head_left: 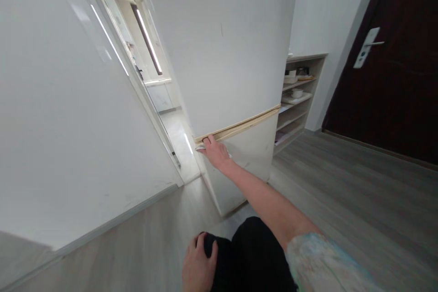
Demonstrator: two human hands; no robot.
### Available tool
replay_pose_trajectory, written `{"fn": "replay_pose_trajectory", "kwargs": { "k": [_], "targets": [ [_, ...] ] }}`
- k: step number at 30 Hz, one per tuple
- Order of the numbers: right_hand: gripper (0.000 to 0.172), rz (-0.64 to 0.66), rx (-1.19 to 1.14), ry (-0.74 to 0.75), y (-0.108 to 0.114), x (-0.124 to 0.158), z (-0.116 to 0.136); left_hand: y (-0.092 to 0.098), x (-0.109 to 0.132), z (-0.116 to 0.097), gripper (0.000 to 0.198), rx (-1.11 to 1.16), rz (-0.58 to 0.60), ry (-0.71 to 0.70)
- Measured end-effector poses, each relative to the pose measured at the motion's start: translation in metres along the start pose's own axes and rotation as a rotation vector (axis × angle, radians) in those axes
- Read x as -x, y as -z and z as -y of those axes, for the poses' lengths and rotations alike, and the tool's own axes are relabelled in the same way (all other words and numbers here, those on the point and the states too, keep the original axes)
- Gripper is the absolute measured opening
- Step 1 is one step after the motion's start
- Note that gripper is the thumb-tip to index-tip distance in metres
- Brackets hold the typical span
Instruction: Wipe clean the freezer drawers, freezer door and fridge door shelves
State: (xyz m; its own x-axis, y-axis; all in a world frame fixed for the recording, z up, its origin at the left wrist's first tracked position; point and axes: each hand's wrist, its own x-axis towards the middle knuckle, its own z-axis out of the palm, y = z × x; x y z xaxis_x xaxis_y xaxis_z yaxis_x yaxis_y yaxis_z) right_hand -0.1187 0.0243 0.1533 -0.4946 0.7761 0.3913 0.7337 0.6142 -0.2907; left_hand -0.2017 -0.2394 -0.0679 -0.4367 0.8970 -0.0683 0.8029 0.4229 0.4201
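Note:
A tall white refrigerator [219,50] with two doors stands in front of me. Along the seam between the doors runs a yellowed handle strip [244,125]. My right hand [215,151] reaches to the left end of this strip, fingertips curled into the groove. White edges of what looks like a cloth [200,148] show beside the fingers and under the palm; most of it is hidden by the hand. Below, my left hand [199,262] rests on my black-clad knee [221,248], its thumb apart from the fingers, holding nothing.
Right of the refrigerator is an open shelf unit [300,86] with dishes and small items. A dark door [404,64] with a metal handle stands further right. On the left, a white wall panel [85,114] borders a doorway into a bright room. Grey wood-look flooring [137,232] lies below.

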Motion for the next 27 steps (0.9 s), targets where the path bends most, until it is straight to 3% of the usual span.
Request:
{"fn": "replay_pose_trajectory", "kwargs": {
  "k": [3, 6, 13, 17, 22, 27],
  "targets": [
    [0.055, -0.017, -0.023, 0.051, 0.006, 0.028, -0.011, 0.011, 0.008, 0.032, 0.059, 0.038, -0.039, 0.085],
    [0.054, -0.092, -0.091, 0.14, 0.017, 0.081, -0.04, 0.022, 0.014, 0.06, 0.065, 0.074, -0.061, 0.161],
    [0.045, -0.248, -0.287, 0.258, 0.081, 0.206, -0.11, 0.031, 0.027, 0.08, 0.072, 0.093, -0.135, 0.171],
    [0.045, -0.296, -0.307, -0.009, 0.124, 0.274, -0.14, 0.023, 0.026, 0.075, 0.068, 0.093, -0.169, 0.114],
    [0.056, -0.425, -0.251, -0.444, 0.17, 0.356, -0.177, 0.014, 0.016, 0.042, 0.069, 0.016, -0.104, 0.049],
    [0.089, -0.545, -0.126, -0.874, 0.201, 0.393, -0.221, 0.004, 0.008, 0.006, 0.064, -0.047, -0.066, -0.057]
  ]
}}
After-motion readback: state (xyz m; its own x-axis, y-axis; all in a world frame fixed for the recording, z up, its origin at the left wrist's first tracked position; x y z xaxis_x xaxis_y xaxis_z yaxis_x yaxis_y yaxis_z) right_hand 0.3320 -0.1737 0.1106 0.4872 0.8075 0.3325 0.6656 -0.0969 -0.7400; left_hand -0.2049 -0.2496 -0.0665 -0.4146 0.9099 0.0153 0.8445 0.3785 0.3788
